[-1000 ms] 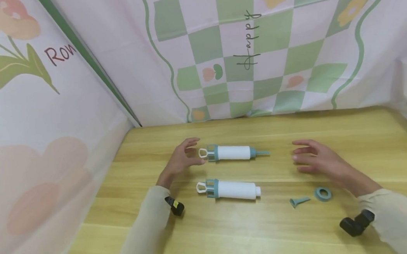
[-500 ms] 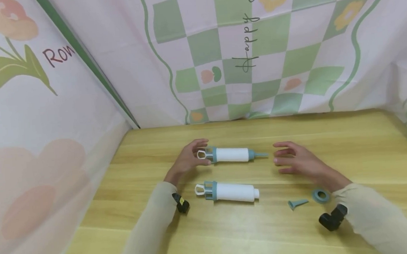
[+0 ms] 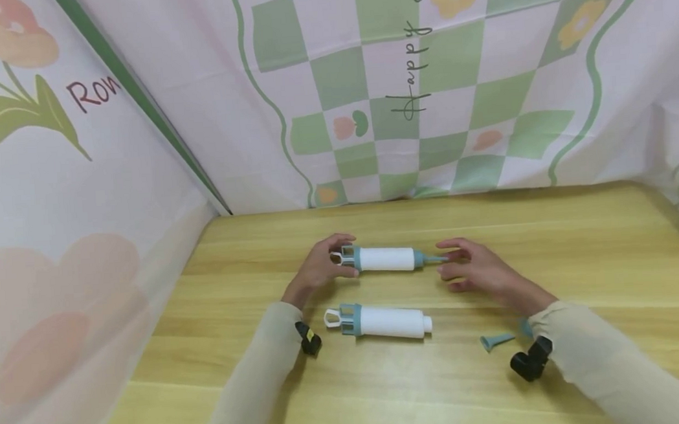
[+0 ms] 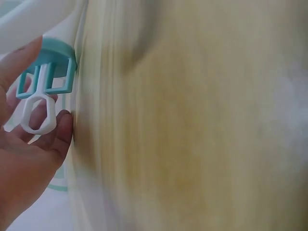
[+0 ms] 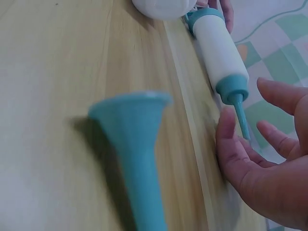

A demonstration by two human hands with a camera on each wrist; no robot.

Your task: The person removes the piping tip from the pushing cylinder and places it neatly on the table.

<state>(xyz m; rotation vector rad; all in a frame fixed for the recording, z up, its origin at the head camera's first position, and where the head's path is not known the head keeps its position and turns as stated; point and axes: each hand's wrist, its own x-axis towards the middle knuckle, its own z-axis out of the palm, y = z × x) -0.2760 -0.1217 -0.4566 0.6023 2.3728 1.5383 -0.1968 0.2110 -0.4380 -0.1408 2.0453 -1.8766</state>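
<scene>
Lying nearest, plain tube (image 3: 390, 322) as landmark. Beyond it, nozzled tube (image 3: 386, 259): probably light, stiff, slick plastic, best taken round the white barrel (image 5: 219, 48); thin nozzle (image 5: 240, 115) might snap. Beyond plain tube's handle end, left hand (image 3: 322, 265) half spread, teal collar (image 4: 53, 50) between thumb and fingers, contact unclear. Beyond its right end, right hand (image 3: 480, 271) parted about nozzle, gripping nothing

- Head: high above the nozzled tube (image 3: 386, 259) on its near side, facing forward and down; the widest view, reaching the patterned curtain (image 3: 392, 124) beyond the tube.
- Left wrist: close by the tube's ring handle (image 4: 39, 115), rolled sideways, the worktop (image 4: 192, 125) filling most of it.
- Right wrist: low beyond the tube's tip, facing back along it; a loose nozzle (image 5: 139, 144) nearest the lens.
- All three share the tube's collar (image 4: 57, 48).
</scene>
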